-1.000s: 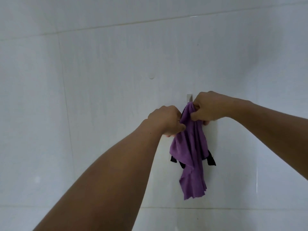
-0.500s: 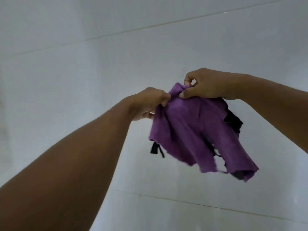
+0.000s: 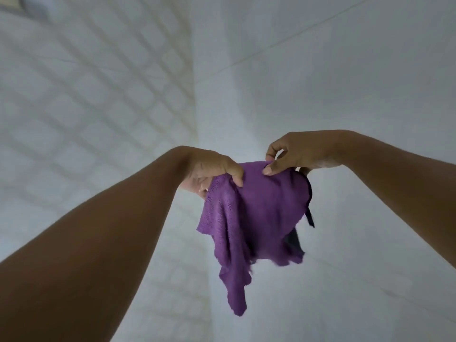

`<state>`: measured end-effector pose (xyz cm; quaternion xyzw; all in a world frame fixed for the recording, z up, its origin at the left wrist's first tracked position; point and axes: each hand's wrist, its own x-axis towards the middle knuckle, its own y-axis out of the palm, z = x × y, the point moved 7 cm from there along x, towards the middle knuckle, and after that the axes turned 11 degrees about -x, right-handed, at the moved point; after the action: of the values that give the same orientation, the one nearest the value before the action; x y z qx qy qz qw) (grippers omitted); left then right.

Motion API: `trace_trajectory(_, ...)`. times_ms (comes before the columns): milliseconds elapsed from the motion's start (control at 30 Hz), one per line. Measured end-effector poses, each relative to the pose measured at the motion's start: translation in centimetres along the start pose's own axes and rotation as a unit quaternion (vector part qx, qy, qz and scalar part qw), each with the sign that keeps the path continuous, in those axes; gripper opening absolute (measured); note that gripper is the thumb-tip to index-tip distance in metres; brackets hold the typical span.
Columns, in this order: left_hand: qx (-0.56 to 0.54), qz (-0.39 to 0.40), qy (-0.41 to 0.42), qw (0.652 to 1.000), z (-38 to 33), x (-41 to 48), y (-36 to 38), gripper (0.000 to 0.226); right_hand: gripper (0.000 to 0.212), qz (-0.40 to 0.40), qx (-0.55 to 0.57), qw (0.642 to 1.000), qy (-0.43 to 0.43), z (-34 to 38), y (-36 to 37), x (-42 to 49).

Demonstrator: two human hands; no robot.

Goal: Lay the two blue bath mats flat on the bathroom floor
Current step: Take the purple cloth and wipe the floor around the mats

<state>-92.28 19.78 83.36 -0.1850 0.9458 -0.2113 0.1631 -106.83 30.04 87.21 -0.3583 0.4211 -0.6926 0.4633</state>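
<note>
A ragged purple cloth (image 3: pixel 256 218) with black trim hangs in the air in front of a white wall corner. My left hand (image 3: pixel 212 171) grips its upper left edge in a fist. My right hand (image 3: pixel 291 154) pinches the upper right edge between thumb and fingers. The cloth droops in folds below both hands, its torn lower end reaching down at the centre. No blue bath mat is in view.
A patterned white tiled wall (image 3: pixel 81 99) fills the left side. A smooth white tiled wall (image 3: pixel 345 70) fills the right. They meet at a corner (image 3: pixel 195 95) behind the cloth. The floor is not in view.
The cloth came off the wall hook, held by both hands. The view has swung left to the wall corner, and the cloth now hangs lower and more bunched.
</note>
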Motion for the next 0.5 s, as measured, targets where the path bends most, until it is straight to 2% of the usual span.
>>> trace_trajectory(100, -0.039, -0.048, -0.018, 0.998, 3.0, -2.8, -5.3, 0.029, 0.040, -0.002, 0.016, 0.999, -0.045, 4.2, 3.8, 5.7)
trace_trajectory(167, -0.068, -0.083, -0.026, 0.994, 4.5, -4.4, -8.8, 0.036, 0.044, -0.017, 0.012, 0.998, -0.066, 7.4, 6.2, 9.2)
trace_trajectory(233, -0.080, -0.136, -0.035, 0.987, 6.0, -6.0, -12.2, 0.043, 0.045, -0.029, 0.003, 0.996, -0.082, 10.7, 8.6, 12.1)
trace_trajectory(300, -0.093, -0.205, -0.033, 0.974, 7.7, -7.6, -15.4, 0.040, 0.048, -0.013, 0.040, 0.996, -0.083, 13.2, 11.7, 14.7)
trace_trajectory(367, -0.132, -0.268, -0.022, 0.954, 9.6, -9.3, -18.2, 0.030, 0.058, 0.071, 0.082, 0.993, -0.041, 14.5, 16.0, 17.0)
trace_trajectory(400, -0.155, -0.291, -0.016, 0.944, 10.7, -10.1, -19.4, 0.024, 0.063, 0.147, 0.084, 0.985, -0.016, 15.0, 18.9, 17.7)
trace_trajectory(500, -0.205, -0.349, 0.004, 0.914, 13.5, -12.7, -22.4, 0.015, 0.064, 0.368, 0.107, 0.923, -0.029, 18.3, 27.9, 18.2)
